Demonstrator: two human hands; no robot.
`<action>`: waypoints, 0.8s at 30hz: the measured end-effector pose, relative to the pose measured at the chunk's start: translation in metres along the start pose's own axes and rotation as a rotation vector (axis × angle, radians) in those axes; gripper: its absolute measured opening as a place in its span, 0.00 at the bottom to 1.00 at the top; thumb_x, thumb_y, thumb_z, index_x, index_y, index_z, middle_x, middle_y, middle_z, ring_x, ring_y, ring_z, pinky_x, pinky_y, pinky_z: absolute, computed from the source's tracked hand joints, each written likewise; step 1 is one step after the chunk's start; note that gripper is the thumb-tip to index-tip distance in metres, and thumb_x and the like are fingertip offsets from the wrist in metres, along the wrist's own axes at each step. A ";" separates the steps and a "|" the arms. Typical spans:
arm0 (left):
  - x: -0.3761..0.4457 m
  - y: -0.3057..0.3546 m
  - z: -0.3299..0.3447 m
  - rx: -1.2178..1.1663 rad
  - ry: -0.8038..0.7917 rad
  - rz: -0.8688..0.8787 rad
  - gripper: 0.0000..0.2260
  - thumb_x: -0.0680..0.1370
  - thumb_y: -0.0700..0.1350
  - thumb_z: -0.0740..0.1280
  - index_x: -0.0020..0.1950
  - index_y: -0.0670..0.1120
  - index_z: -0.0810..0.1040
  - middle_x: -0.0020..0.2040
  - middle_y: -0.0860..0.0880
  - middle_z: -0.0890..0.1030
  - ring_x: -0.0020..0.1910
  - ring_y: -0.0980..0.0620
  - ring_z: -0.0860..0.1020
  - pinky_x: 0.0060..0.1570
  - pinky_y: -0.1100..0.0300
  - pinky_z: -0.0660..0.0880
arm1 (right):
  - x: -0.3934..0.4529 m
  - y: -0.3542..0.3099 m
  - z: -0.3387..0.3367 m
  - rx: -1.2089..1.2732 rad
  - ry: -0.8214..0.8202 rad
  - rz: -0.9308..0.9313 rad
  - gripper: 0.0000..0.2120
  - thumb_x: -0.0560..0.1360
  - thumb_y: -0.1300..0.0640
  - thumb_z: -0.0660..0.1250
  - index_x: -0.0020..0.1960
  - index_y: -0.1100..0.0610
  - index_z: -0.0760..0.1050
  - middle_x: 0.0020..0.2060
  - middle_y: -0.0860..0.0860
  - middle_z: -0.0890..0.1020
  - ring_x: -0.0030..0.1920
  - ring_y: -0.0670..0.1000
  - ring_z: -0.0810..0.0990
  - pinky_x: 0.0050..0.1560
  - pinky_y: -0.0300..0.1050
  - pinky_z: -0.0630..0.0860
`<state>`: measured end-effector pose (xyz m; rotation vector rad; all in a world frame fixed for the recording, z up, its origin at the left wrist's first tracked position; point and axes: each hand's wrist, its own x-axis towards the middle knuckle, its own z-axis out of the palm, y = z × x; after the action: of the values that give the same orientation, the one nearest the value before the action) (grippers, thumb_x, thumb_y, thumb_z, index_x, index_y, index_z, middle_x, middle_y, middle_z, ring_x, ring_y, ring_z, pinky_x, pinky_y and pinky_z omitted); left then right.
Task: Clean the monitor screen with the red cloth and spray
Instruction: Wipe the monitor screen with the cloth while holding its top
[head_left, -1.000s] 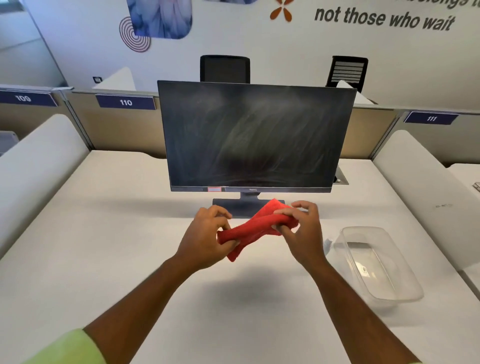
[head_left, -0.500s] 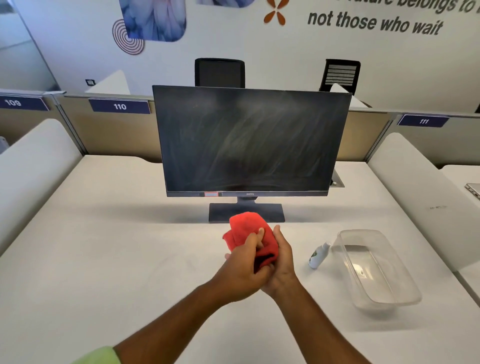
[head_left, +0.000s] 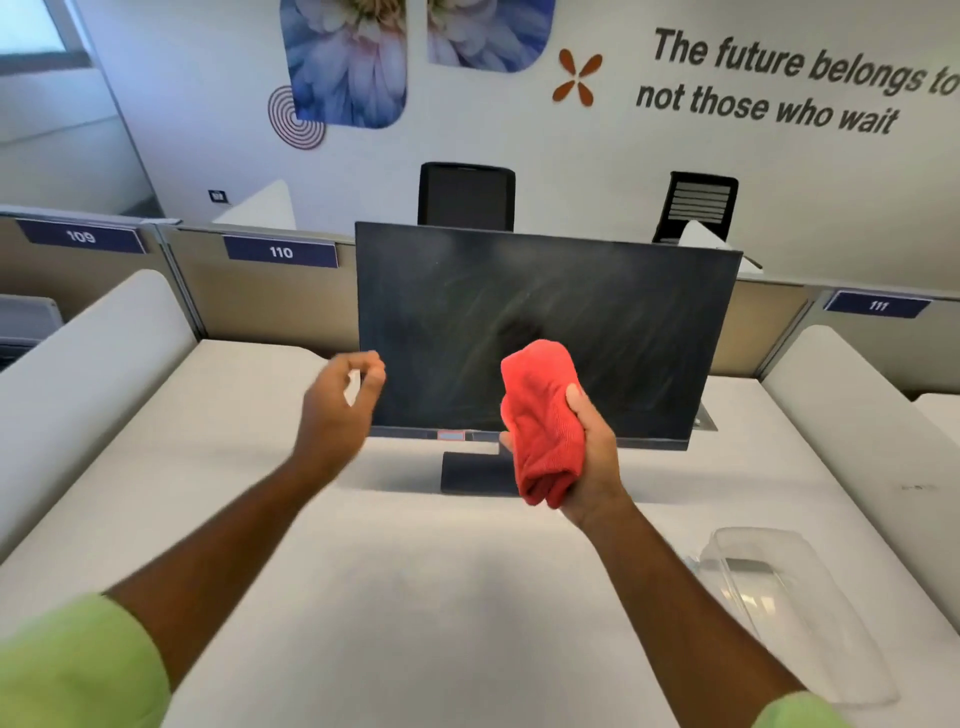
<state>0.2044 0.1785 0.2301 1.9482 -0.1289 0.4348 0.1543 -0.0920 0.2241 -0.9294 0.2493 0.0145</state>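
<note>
The left hand (head_left: 340, 402) hangs in front of the monitor's lower left corner, fingers loosely curled toward the thumb, holding nothing. The monitor (head_left: 545, 332) stands upright on the desk (head_left: 389, 597), its dark screen streaked with smears. In front of its lower middle, the right hand (head_left: 587, 457) grasps the red cloth (head_left: 543, 421), bunched into a thick wad. The cloth looks soft and light, best held as a pad in the palm. The screen is likely fragile and may rock on its stand, so gentle pressure suits. A clear plastic tub (head_left: 800, 613) sits at right; the spray is not visible
</note>
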 end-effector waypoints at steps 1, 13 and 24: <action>0.021 0.001 -0.010 0.032 0.019 0.012 0.11 0.82 0.49 0.65 0.62 0.46 0.77 0.60 0.50 0.82 0.57 0.52 0.79 0.49 0.79 0.71 | 0.008 -0.007 0.012 -0.073 -0.014 -0.067 0.26 0.83 0.45 0.64 0.79 0.47 0.70 0.72 0.52 0.81 0.68 0.62 0.83 0.67 0.67 0.79; 0.178 0.023 -0.055 0.335 -0.258 0.167 0.30 0.82 0.39 0.63 0.81 0.52 0.55 0.81 0.50 0.59 0.79 0.47 0.61 0.74 0.53 0.61 | 0.111 -0.045 0.125 -1.102 0.090 -1.040 0.31 0.83 0.46 0.63 0.85 0.48 0.61 0.81 0.48 0.67 0.77 0.45 0.69 0.75 0.35 0.67; 0.186 0.011 -0.030 -0.100 -0.392 -0.027 0.33 0.82 0.39 0.62 0.82 0.57 0.50 0.82 0.54 0.56 0.79 0.56 0.56 0.77 0.52 0.59 | 0.190 -0.004 0.125 -1.879 0.123 -1.331 0.34 0.86 0.38 0.58 0.87 0.46 0.50 0.87 0.55 0.47 0.87 0.62 0.42 0.85 0.68 0.47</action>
<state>0.3667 0.2218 0.3168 1.9131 -0.3688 0.0226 0.3646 -0.0133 0.2569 -2.7998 -0.4615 -1.2294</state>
